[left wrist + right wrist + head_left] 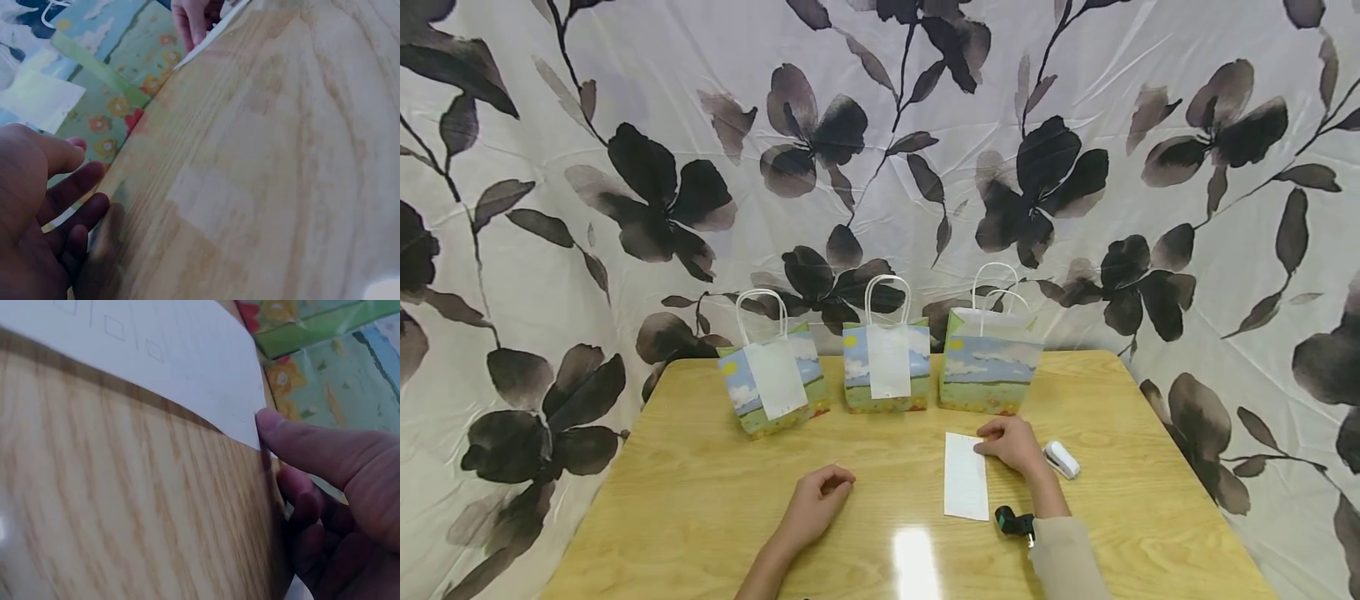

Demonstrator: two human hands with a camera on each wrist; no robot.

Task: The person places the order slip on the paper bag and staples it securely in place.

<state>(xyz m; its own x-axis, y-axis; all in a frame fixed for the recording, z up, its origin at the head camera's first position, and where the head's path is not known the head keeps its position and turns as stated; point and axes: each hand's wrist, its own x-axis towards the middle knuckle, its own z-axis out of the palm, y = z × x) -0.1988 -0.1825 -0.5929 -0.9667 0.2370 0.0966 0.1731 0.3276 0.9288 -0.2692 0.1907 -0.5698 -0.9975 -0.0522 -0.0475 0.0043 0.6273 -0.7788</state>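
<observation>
Paper slip (966,477) lies on the table (700,467), nearer its right edge than its left; the right hand (1013,446) pinches the far right corner, while the left hand (812,510) curves loosely, holding nothing. Picking-up seems under way; next likely calls for a steady, crease-free lift.

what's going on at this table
A person's right hand pinches a white paper slip near one corner. The left hand holds nothing. Behind, the left paper bag and middle paper bag each have a white sheet on the front; the right paper bag shows none. What looks like a white stapler lies by the right hand.
</observation>
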